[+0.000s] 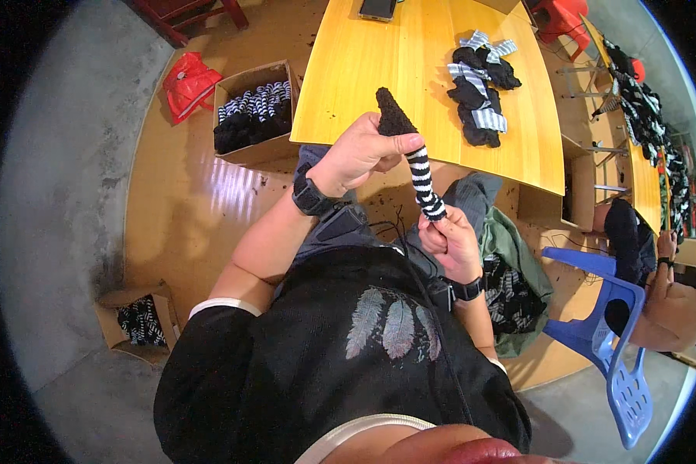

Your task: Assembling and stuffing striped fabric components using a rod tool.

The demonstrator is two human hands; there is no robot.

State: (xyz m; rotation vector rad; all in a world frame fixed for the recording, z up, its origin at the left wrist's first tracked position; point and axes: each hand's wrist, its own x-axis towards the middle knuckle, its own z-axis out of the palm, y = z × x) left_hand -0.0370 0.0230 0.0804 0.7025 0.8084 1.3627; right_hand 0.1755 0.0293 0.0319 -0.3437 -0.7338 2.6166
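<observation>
A black-and-white striped sock [421, 182] with a fuzzy black foot end is held up between my two hands, just off the front edge of the table. My left hand [363, 152] is closed on it where the black part meets the stripes, thumb laid on top. At the lower striped end, the fingers of my right hand [451, 240] pinch the opening. The sock hangs slanted, its black tip pointing up and away from me. On the yellow table [363, 69] lie several black bundles [475, 93] wrapped with grey-and-white striped bands.
Left of the table stands a cardboard box [254, 151] of striped and black socks, beside a red bag [187, 85]. A smaller box [116, 309] sits lower left. A green sack [530, 263] and a blue chair [595, 317] are at right, near another person [665, 309] at a second table.
</observation>
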